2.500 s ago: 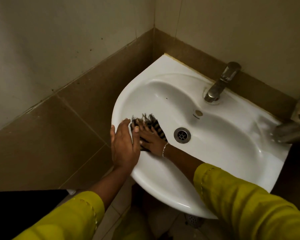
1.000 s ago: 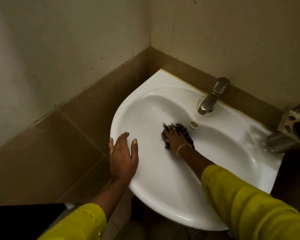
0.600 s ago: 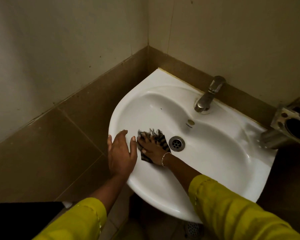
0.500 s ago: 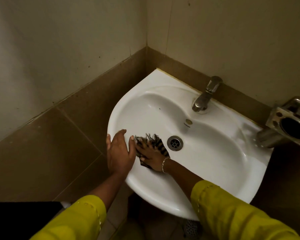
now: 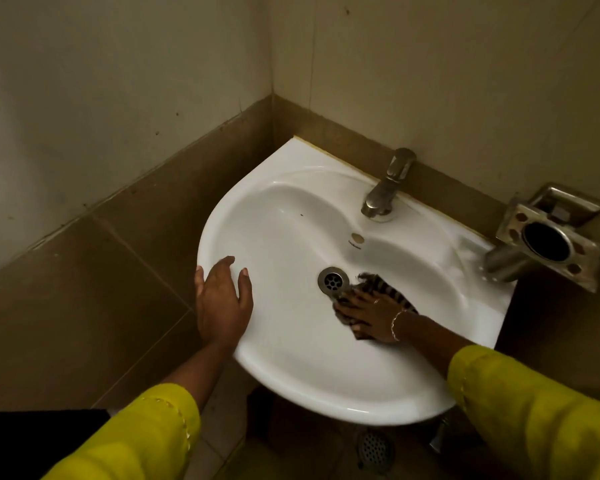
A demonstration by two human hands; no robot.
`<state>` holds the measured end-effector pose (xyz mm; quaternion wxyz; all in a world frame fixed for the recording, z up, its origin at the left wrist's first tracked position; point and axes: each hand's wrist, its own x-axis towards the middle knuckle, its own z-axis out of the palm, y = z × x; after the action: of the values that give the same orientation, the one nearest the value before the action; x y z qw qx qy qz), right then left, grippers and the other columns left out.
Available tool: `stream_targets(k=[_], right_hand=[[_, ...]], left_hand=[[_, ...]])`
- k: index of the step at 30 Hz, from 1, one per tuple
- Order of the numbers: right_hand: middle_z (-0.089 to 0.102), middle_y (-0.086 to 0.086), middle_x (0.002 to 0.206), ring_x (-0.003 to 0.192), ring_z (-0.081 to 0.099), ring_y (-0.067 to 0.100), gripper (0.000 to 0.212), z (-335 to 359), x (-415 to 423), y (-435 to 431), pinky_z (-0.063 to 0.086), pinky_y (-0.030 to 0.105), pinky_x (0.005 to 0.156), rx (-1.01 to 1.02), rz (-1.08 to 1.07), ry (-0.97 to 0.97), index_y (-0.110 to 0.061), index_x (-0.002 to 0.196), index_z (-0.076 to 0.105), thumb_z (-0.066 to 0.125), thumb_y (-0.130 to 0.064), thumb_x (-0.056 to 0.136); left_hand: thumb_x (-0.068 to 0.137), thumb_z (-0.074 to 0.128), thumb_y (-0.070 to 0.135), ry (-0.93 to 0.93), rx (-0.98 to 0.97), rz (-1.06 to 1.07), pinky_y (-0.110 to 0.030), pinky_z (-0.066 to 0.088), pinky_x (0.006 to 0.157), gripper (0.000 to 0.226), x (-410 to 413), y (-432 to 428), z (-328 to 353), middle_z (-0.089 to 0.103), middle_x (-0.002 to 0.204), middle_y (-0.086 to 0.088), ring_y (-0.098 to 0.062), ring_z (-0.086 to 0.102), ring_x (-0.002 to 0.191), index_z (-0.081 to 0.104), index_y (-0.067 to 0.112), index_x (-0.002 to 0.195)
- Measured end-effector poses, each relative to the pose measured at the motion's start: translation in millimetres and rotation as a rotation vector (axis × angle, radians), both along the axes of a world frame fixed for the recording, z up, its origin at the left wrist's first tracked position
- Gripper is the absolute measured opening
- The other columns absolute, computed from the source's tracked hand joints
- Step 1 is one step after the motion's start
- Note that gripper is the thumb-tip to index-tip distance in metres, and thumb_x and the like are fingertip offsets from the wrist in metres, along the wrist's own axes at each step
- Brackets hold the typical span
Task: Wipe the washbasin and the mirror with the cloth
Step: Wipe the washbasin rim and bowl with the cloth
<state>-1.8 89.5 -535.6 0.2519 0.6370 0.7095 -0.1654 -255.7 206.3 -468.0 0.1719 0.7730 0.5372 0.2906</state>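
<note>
A white corner washbasin [image 5: 291, 216] is fixed to the tiled wall. My right hand [image 5: 368, 311] presses a dark striped cloth [image 5: 385, 289] flat against the bowl, just right of the metal drain [image 5: 333, 279]. Most of the cloth is hidden under the palm and fingers. My left hand [image 5: 222, 303] rests flat on the basin's left rim, fingers apart, holding nothing. No mirror is in view.
A chrome tap [image 5: 387, 188] stands at the basin's back edge. A metal wall holder [image 5: 548, 237] with a round hole juts out at the right. Brown wall tiles [image 5: 84, 289] surround the basin. A floor drain [image 5: 374, 452] lies below it.
My right hand has slid the cloth from the bowl's left side, across the drain, to its right side. The left hand stays on the rim.
</note>
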Motion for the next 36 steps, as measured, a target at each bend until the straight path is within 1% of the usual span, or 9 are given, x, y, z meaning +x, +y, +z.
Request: stream_targets(k=[5, 7, 8, 10, 18, 27, 30, 33, 36], right_hand=[[0.064, 0.001, 0.123, 0.109, 0.063, 0.027, 0.055, 10.8, -3.2, 2.7, 0.052, 0.047, 0.083, 0.151, -0.177, -0.035, -0.024, 0.124, 0.058, 0.032, -0.043, 0.079], [0.024, 0.003, 0.154, 0.140, 0.026, 0.027, 0.054, 14.3, -16.1, -1.8, 0.024, 0.046, 0.112, 0.198, -0.334, -0.029, -0.022, 0.145, 0.025, 0.029, -0.040, 0.095], [0.001, 0.003, 0.158, 0.145, 0.004, 0.026, 0.054, 13.8, -23.9, -4.5, 0.006, 0.045, 0.116, 0.158, -0.445, -0.053, -0.022, 0.148, 0.007, 0.025, -0.037, 0.099], [-0.014, 0.004, 0.157, 0.144, -0.012, 0.029, 0.056, 8.8, -36.6, -6.5, -0.007, 0.046, 0.115, 0.119, -0.651, -0.055, -0.021, 0.148, -0.004, 0.022, -0.032, 0.101], [-0.007, 0.006, 0.158, 0.144, -0.009, 0.033, 0.055, 6.3, -89.3, -3.3, -0.004, 0.051, 0.114, 0.153, -0.962, 0.085, -0.023, 0.149, 0.006, 0.029, -0.024, 0.100], [0.015, 0.011, 0.154, 0.142, 0.010, 0.032, 0.054, 10.5, -144.0, 41.5, 0.009, 0.050, 0.115, 0.055, -0.825, 0.409, -0.014, 0.143, 0.024, 0.043, -0.029, 0.095], [0.019, 0.011, 0.155, 0.142, 0.015, 0.029, 0.044, 40.3, -162.0, 58.2, 0.009, 0.038, 0.117, 0.124, -0.941, 0.767, -0.011, 0.142, 0.032, 0.035, -0.022, 0.100], [0.043, 0.001, 0.142, 0.130, 0.041, 0.017, 0.037, 66.8, -166.4, 60.5, 0.037, 0.021, 0.102, 0.228, -1.395, 1.557, -0.011, 0.136, 0.042, 0.033, -0.015, 0.101], [0.062, 0.006, 0.114, 0.109, 0.058, 0.020, 0.033, 78.0, -152.3, 58.5, 0.046, 0.028, 0.093, 0.240, -1.699, 2.053, -0.011, 0.125, 0.054, 0.039, -0.023, 0.099]], left_hand=[[0.087, 0.029, 0.035, -0.007, 0.005, 0.005, -0.042, 0.021, 0.110, 0.055, -0.5, -1.0, 1.6, 0.067, 0.105, -0.020, -0.033, 0.065, 0.094, 0.058, -0.005, 0.110], [0.087, 0.029, 0.035, -0.008, 0.001, 0.003, -0.042, 0.021, 0.110, 0.054, -1.1, -1.1, 1.4, 0.067, 0.105, -0.020, -0.033, 0.065, 0.093, 0.058, -0.005, 0.110], [0.086, 0.029, 0.035, -0.008, -0.002, 0.003, -0.043, 0.021, 0.111, 0.054, -1.2, -1.0, 1.5, 0.067, 0.106, -0.020, -0.033, 0.064, 0.094, 0.057, -0.005, 0.111], [0.087, 0.030, 0.034, -0.014, -0.002, -0.004, -0.044, 0.022, 0.111, 0.053, -0.7, -1.1, 1.6, 0.066, 0.106, -0.021, -0.034, 0.065, 0.093, 0.057, -0.005, 0.111], [0.087, 0.031, 0.032, -0.032, 0.001, 0.000, -0.045, 0.023, 0.110, 0.052, -0.6, -0.7, -0.8, 0.066, 0.107, -0.021, -0.034, 0.065, 0.094, 0.058, -0.006, 0.109], [0.087, 0.028, 0.032, -0.052, 0.020, -0.021, -0.046, 0.023, 0.109, 0.052, -1.6, 1.1, -1.9, 0.066, 0.109, -0.020, -0.032, 0.063, 0.101, 0.058, -0.006, 0.108], [0.089, 0.025, 0.034, -0.079, 0.001, -0.024, -0.047, 0.022, 0.110, 0.055, -1.5, 1.2, -0.8, 0.065, 0.111, -0.020, -0.033, 0.061, 0.105, 0.058, -0.006, 0.109], [0.090, 0.022, 0.035, -0.117, -0.017, -0.023, -0.045, 0.019, 0.111, 0.058, -1.6, 1.5, 0.8, 0.064, 0.112, -0.021, -0.032, 0.059, 0.108, 0.057, -0.006, 0.111], [0.090, 0.019, 0.037, -0.135, -0.042, -0.035, -0.042, 0.015, 0.113, 0.060, -1.7, 1.0, 2.6, 0.063, 0.115, -0.019, -0.030, 0.057, 0.112, 0.056, -0.004, 0.113]])
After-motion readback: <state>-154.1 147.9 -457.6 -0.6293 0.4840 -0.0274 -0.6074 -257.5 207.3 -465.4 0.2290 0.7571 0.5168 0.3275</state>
